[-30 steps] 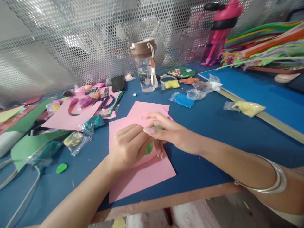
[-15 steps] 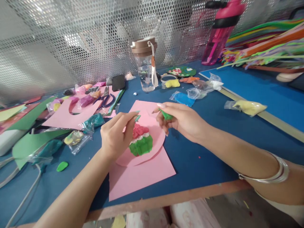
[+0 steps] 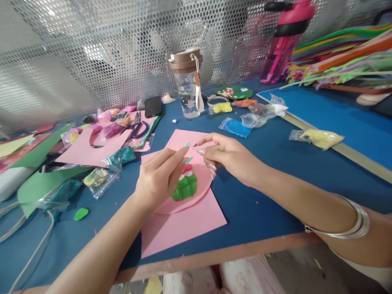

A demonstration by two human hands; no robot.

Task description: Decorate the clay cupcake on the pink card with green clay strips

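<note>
A clay figure [image 3: 184, 187] of green, white and red sits on a round pink paper cutout [image 3: 200, 188], which lies on a pink paper sheet [image 3: 183, 226]. My left hand [image 3: 159, 179] hovers just left of the figure and partly covers it. Its fingers stretch toward my right hand with nothing visible in them. My right hand [image 3: 228, 157] is just above and right of the figure, fingers curled and pinched on a small piece of green clay that is mostly hidden. A silver bangle [image 3: 352, 228] is on my right wrist.
On the blue table [image 3: 275, 163] lie bagged clay lumps in blue [image 3: 235, 127], yellow [image 3: 320, 139] and teal [image 3: 122, 156], a clear bottle [image 3: 188, 83], scissors [image 3: 136, 130], a phone [image 3: 152, 107], pink and green paper scraps at left and a pink bottle [image 3: 283, 41] at the back.
My hands lifted off the clay figure and uncovered it. The right hand came away holding green clay, and both hands have since drawn back together above the figure.
</note>
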